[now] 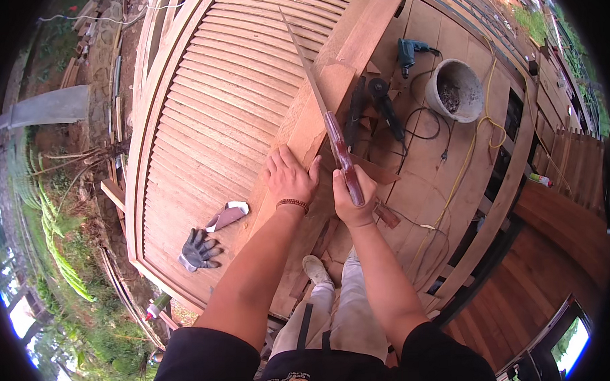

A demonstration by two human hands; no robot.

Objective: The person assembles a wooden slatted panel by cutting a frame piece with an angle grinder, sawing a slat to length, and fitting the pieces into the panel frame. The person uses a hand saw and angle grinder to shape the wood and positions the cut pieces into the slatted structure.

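Observation:
My right hand (356,201) is closed around the reddish-brown handle of a hand saw (339,143). The long thin blade points away from me and slants over a wooden board (363,34); whether its teeth touch the wood I cannot tell. Flat on the near part of this board rests my left hand (291,176), palm down, thumb apart from the fingers, just left of the saw. Under and beside the board lies a large slatted wooden panel (228,106). A grey and black work glove (199,250) and a curled piece of sandpaper (228,216) lie on its near end.
On the plank floor (445,165) to the right are an angle grinder (385,107), a teal drill (414,52) and a grey bucket (455,91) with debris inside. A yellow cable (462,175) and dark cords run across the planks. Plants (58,246) grow beyond the panel's left side.

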